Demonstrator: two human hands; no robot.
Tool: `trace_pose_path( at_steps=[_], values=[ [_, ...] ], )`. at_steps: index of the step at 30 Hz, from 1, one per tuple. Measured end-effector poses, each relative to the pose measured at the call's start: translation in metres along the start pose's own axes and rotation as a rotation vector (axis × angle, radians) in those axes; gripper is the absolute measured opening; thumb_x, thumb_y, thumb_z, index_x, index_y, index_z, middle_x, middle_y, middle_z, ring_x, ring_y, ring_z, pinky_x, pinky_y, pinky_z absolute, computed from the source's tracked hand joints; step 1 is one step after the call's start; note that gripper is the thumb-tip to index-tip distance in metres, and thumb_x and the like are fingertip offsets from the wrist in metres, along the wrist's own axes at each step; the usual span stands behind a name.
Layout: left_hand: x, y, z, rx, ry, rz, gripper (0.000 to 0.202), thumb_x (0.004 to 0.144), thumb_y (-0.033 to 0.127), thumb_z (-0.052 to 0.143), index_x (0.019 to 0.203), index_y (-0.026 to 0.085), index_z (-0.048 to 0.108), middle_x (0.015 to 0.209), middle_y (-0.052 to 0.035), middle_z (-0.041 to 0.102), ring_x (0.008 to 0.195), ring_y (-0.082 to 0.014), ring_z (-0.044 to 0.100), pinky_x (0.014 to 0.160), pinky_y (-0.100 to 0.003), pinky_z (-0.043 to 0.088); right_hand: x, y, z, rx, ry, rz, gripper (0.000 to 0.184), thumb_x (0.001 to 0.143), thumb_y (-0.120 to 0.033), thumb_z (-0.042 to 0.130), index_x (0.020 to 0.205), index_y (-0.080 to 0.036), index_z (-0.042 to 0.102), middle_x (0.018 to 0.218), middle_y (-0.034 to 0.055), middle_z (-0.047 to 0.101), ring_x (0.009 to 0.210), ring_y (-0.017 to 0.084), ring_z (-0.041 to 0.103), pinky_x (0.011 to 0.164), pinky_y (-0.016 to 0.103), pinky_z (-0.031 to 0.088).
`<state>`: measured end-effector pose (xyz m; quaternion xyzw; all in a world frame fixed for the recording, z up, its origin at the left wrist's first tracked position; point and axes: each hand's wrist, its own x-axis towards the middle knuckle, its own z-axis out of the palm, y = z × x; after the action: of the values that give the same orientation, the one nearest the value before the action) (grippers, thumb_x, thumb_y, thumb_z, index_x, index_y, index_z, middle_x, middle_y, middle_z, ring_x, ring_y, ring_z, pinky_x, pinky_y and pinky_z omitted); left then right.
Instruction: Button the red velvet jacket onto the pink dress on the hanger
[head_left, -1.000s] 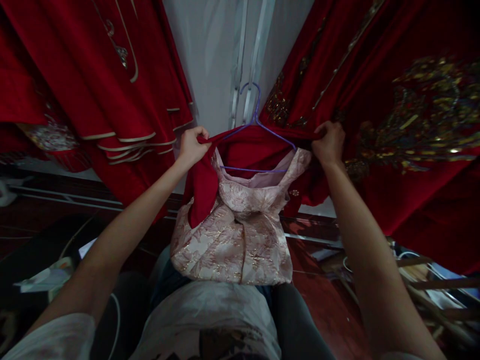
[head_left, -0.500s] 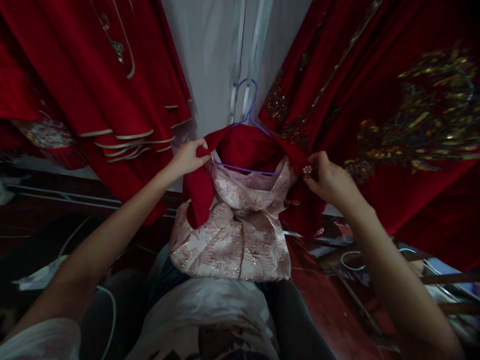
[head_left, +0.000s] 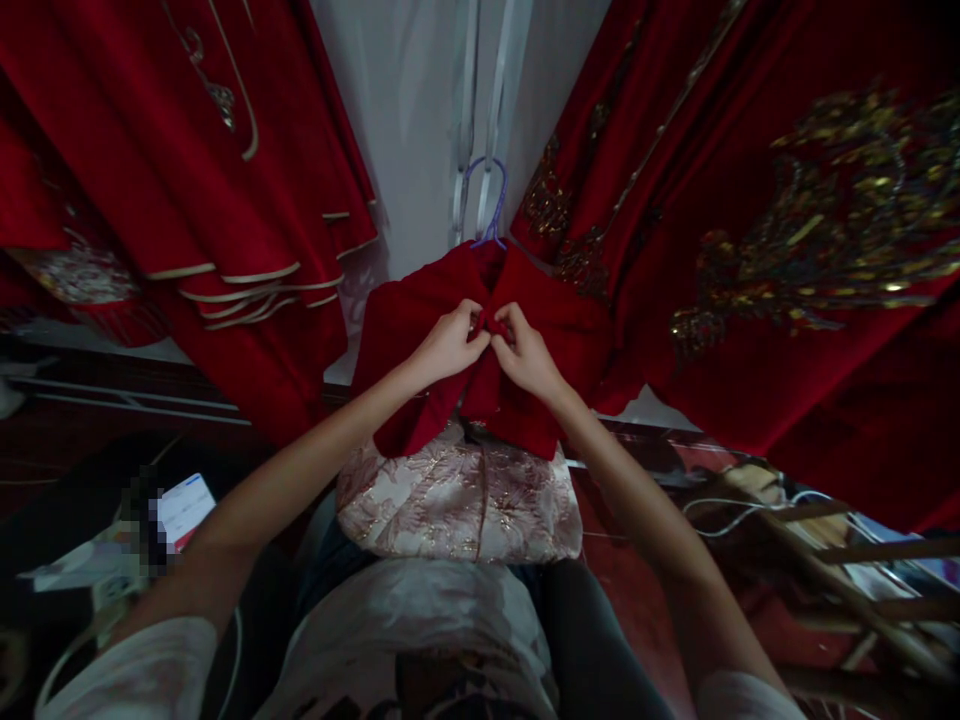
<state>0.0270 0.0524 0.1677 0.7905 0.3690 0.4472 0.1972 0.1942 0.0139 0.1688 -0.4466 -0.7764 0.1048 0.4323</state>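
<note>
A short red jacket (head_left: 570,330) hangs on a purple wire hanger (head_left: 487,205) over a pink brocade garment (head_left: 457,500). My left hand (head_left: 448,345) and my right hand (head_left: 525,352) meet at the jacket's front middle. Each hand pinches one red front edge and the two edges are drawn together. Only the lower part of the pink garment shows below the jacket. The hanger's hook rises behind the collar against the white wall.
Red embroidered robes hang at the left (head_left: 187,160) and at the right (head_left: 787,220), close on both sides. A phone (head_left: 184,505) and papers lie low at the left. Cables and wooden slats (head_left: 825,560) lie at the lower right over a dark red floor.
Both hands have moved from the jacket's outer shoulders to its middle, pulling the red front panels closed over the pink garment. The hanger sits slightly higher in view.
</note>
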Motion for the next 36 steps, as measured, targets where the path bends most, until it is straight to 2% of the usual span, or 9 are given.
trace_pose_path(
  at_steps=[3,6,11,16,20,24,28,32,36],
  values=[
    [-0.006,-0.005,0.000,-0.100,-0.046,0.032,0.025,0.074,0.014,0.058,0.099,0.018,0.054,0.091,-0.0037,0.064,0.084,-0.0151,0.062,0.080,-0.029,0.049,0.002,-0.002,0.018,0.161,0.018,0.038,0.015,0.082,-0.029,0.045,0.094,-0.024,0.038,0.085,0.0002,0.052,0.076,0.015,0.055,0.068,0.027,0.047],
    [-0.017,-0.011,-0.007,-0.172,-0.044,0.078,0.029,0.074,0.014,0.059,0.103,0.019,0.057,0.098,-0.0043,0.064,0.090,-0.0141,0.061,0.084,-0.028,0.049,-0.004,0.003,0.026,0.295,0.058,0.080,0.026,0.081,-0.032,0.053,0.099,-0.025,0.036,0.090,0.0009,0.053,0.077,0.014,0.058,0.063,0.025,0.050],
    [-0.030,-0.013,-0.005,-0.135,0.131,0.006,0.026,0.077,0.023,0.063,0.103,0.021,0.065,0.098,-0.0053,0.068,0.086,-0.0153,0.063,0.082,-0.030,0.050,-0.015,0.008,0.031,0.433,0.081,0.087,0.035,0.081,-0.041,0.059,0.105,-0.027,0.038,0.097,0.0030,0.057,0.089,0.016,0.061,0.073,0.029,0.056],
    [-0.032,-0.019,0.003,-0.295,0.244,-0.084,0.025,0.069,0.028,0.072,0.089,0.018,0.060,0.087,-0.0037,0.068,0.079,-0.0139,0.066,0.076,-0.027,0.053,-0.020,0.004,0.028,0.424,0.107,0.103,0.033,0.085,-0.047,0.056,0.106,-0.026,0.042,0.100,0.0052,0.062,0.096,0.018,0.063,0.079,0.034,0.057],
    [-0.032,-0.020,0.001,-0.218,0.165,-0.082,0.015,0.072,0.024,0.068,0.080,0.019,0.057,0.083,-0.0018,0.067,0.074,-0.0128,0.065,0.070,-0.024,0.052,-0.021,0.000,0.025,0.395,0.105,0.097,0.029,0.087,-0.047,0.053,0.105,-0.025,0.045,0.104,0.0063,0.063,0.098,0.018,0.063,0.079,0.034,0.057],
    [-0.031,-0.011,-0.005,-0.106,0.063,-0.037,0.013,0.073,0.017,0.062,0.083,0.020,0.056,0.083,0.0003,0.065,0.073,-0.0117,0.064,0.065,-0.022,0.051,-0.020,-0.004,0.025,0.363,0.115,0.058,0.024,0.088,-0.044,0.053,0.102,-0.024,0.048,0.104,0.0060,0.064,0.095,0.018,0.064,0.078,0.033,0.057],
    [-0.032,0.000,-0.008,-0.070,-0.017,0.037,0.012,0.074,0.015,0.059,0.085,0.020,0.056,0.082,-0.0006,0.064,0.074,-0.0125,0.064,0.066,-0.023,0.052,-0.020,-0.010,0.021,0.275,0.148,0.057,0.021,0.089,-0.044,0.051,0.096,-0.025,0.052,0.102,0.0053,0.065,0.094,0.018,0.064,0.077,0.034,0.058],
    [-0.034,0.006,-0.008,-0.007,-0.006,0.100,0.009,0.078,0.021,0.058,0.086,0.019,0.058,0.085,-0.0038,0.066,0.074,-0.0137,0.063,0.068,-0.026,0.054,-0.021,-0.014,0.017,0.239,0.178,0.043,0.019,0.088,-0.043,0.052,0.094,-0.025,0.057,0.102,0.0047,0.065,0.094,0.019,0.065,0.080,0.036,0.059],
    [-0.032,0.005,-0.006,0.035,-0.013,0.121,0.007,0.080,0.023,0.056,0.085,0.018,0.059,0.082,-0.0033,0.066,0.072,-0.0134,0.063,0.066,-0.025,0.054,-0.024,-0.011,0.017,0.266,0.218,0.043,0.020,0.087,-0.041,0.055,0.096,-0.024,0.061,0.103,0.0044,0.068,0.094,0.020,0.067,0.083,0.038,0.060]
  ],
)
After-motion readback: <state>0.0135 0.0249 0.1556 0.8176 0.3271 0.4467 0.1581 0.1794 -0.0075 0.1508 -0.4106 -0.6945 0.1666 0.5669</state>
